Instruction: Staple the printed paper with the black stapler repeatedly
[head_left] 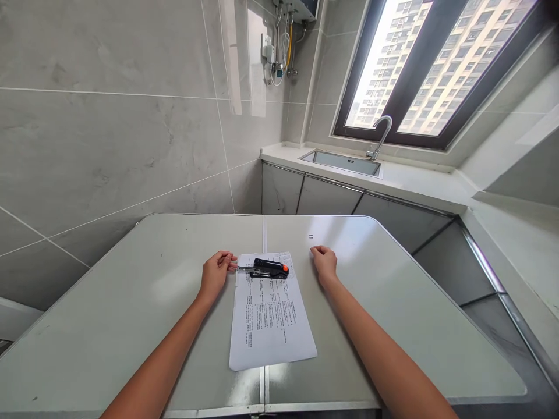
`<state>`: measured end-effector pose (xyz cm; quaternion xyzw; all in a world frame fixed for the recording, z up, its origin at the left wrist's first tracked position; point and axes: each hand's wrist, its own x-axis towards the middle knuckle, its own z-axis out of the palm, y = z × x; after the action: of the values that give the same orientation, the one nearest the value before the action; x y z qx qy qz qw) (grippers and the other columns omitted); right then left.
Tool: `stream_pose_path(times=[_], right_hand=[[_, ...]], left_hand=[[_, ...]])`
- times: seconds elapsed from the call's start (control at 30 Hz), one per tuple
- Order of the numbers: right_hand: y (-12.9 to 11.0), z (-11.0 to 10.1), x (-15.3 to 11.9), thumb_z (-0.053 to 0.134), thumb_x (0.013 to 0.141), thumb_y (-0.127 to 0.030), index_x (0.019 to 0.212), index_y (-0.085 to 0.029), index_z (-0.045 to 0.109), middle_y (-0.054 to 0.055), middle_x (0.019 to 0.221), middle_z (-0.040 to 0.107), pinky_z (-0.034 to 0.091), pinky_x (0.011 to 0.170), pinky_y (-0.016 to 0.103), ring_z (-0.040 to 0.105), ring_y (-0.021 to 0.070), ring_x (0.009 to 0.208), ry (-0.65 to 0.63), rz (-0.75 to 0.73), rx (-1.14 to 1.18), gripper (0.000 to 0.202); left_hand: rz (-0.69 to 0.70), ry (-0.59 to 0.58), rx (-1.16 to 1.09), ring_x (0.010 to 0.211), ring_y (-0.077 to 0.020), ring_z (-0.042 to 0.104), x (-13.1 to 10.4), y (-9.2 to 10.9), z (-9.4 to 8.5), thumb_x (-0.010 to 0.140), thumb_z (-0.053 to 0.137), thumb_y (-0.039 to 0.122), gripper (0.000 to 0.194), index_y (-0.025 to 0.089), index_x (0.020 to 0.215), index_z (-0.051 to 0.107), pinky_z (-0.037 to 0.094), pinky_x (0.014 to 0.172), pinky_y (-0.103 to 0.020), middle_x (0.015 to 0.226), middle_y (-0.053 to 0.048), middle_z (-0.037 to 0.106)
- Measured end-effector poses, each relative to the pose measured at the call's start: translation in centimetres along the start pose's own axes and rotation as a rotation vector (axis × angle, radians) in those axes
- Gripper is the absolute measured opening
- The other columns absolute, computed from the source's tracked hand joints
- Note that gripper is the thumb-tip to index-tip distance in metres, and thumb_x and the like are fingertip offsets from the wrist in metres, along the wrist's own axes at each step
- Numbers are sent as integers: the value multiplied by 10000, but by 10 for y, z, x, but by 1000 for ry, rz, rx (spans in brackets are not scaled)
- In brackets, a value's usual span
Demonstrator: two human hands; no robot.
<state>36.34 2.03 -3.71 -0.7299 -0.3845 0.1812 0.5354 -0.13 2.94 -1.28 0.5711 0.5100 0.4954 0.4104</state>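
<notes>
A black stapler (269, 268) with an orange tip lies across a printed sheet of paper (273, 343), near the sheet's far end. From the stapler's left end sticks out a thin metal rod. My left hand (215, 272) is beside the paper's left edge, its curled fingers closed at the end of this rod. To the right of the sheet rests my right hand (325, 263), closed, with thumb and forefinger together; anything between them is too small to make out. Just beyond its fingertips lie small dark staple pieces (310, 236).
The pale folding table (183, 343) has a metal seam down its middle. Behind it runs a white counter (419, 180) with a sink (343, 163) and a curved faucet (382, 137) under a window. A grey tiled wall (109, 145) stands at the left.
</notes>
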Motion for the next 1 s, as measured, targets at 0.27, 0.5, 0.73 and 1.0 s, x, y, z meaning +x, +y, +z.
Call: stream_pose_path(times=[0.27,0.5,0.73,1.0], right_hand=[[-55,11,-86,549,984,-339,984,-236,715,72,992,704,526,890,415,633,250,981,-198,-586,85,195],[-55,28,-97,628,974,-306,1435,-279,518,96,1313,649,539,971,468,594,272,1184,-562,-792,-45,475],[-51,30,-96,574,995,-229,1393,-274,567,90,1233,690,531,966,474,607,276,1141,-580,-863,-75,400],[-51,28,-96,566,1004,-192,1357,-266,604,76,1209,716,515,949,455,611,259,1086,-605,-932,-49,363]], left_hand=[[158,-46,87,663,-149,598,-14,15,-12,859,774,454,272,212,981,777,502,678,-299,807,-21,683],[377,-234,382,847,-212,573,-15,8,-1,914,723,382,181,267,1007,827,480,752,-328,902,-63,674],[510,-192,569,954,-245,541,-3,1,10,875,785,319,109,284,965,837,475,896,-405,1015,-72,679],[493,-237,582,954,-238,578,1,-6,12,880,775,307,100,277,955,835,465,929,-413,1009,-62,684]])
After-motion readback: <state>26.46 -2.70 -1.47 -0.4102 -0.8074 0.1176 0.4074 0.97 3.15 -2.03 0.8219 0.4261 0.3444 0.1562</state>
